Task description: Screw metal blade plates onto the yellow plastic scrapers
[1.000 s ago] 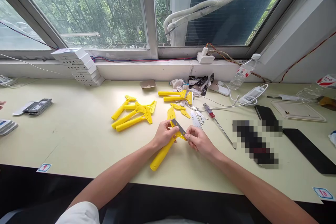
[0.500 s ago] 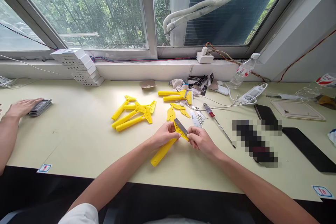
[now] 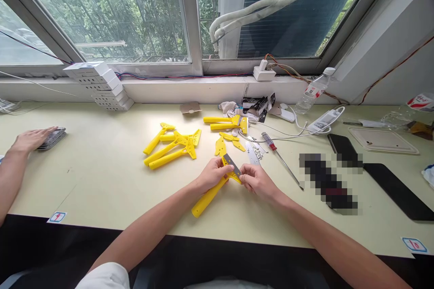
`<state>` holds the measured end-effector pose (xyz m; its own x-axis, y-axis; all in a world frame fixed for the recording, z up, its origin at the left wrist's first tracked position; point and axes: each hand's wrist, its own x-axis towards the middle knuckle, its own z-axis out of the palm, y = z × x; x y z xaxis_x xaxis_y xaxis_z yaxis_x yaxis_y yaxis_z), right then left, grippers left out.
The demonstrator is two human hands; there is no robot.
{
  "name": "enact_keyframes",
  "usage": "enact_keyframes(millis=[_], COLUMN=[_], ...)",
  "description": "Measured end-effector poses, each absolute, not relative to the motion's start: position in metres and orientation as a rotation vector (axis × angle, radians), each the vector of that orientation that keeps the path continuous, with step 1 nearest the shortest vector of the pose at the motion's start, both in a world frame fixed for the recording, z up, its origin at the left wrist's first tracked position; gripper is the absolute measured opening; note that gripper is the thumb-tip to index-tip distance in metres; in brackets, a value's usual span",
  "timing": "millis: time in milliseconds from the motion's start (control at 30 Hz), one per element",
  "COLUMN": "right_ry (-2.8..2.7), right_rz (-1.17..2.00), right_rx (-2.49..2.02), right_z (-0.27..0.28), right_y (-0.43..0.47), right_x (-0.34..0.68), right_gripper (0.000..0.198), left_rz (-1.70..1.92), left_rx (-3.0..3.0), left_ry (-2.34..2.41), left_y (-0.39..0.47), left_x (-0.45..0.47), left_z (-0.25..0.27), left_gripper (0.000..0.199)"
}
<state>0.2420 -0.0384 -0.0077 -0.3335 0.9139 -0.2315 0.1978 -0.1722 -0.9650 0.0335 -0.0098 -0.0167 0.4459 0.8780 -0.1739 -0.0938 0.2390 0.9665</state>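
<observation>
My left hand [image 3: 213,175] is closed around the head of a yellow scraper [image 3: 207,199], thumb on top, its handle slanting down toward the table's front edge. A grey metal blade [image 3: 232,162] lies across the scraper head. At the blade's right end, my right hand [image 3: 256,180] pinches with thumb and fingers; the exact contact is partly hidden. Just beyond my hands lie loose yellow plates [image 3: 220,146], a silver blade strip [image 3: 252,152] and a scatter of small screws [image 3: 259,152]. A screwdriver [image 3: 282,160] with a red and clear handle rests right of them.
Several yellow scraper handles [image 3: 171,151] lie to the left, and two scrapers [image 3: 225,122] farther back. Another person's hand [image 3: 29,139] rests on a grey stack [image 3: 52,139] at far left. Phones [image 3: 344,149], a power strip [image 3: 323,120] and a bottle [image 3: 313,92] occupy the right.
The scraper has shifted slightly left and toward me in my hands. My left thumb now lies farther over the blade, and my right fingers stay at its right end.
</observation>
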Motion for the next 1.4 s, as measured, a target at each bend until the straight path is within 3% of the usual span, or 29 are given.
enact_keyframes(millis=[367,533,633,767,867,1400], right_ry=[-1.569,-1.568,-1.619,-1.831,-1.914,-2.092], right_rz=[1.575,1.594,1.336,0.620,0.324,0.175], right_rx=[-1.256,-1.219,-1.309,-1.584,-1.762,-1.712], right_z=[-0.011,-0.007,-0.005,-0.010,-0.016,-0.035], right_y=[-0.036,-0.035,-0.024,-0.003,0.009,0.010], right_x=[0.245,0.250,0.265,0.303,0.327,0.322], right_gripper=[0.013,0.025,0.030,0.020,0.014,0.019], left_rz=[0.788,0.789,0.773,0.756,0.753,0.719], left_rx=[1.147,1.141,1.130,1.117,1.124,1.094], left_ry=[0.850,0.864,0.885,0.884,0.859,0.808], left_y=[-0.008,-0.008,-0.008,-0.008,-0.008,-0.009], left_x=[0.032,0.032,0.031,0.030,0.029,0.027], left_z=[-0.021,-0.020,-0.019,-0.019,-0.018,-0.007], left_gripper=[0.022,0.023,0.026,0.026,0.025,0.032])
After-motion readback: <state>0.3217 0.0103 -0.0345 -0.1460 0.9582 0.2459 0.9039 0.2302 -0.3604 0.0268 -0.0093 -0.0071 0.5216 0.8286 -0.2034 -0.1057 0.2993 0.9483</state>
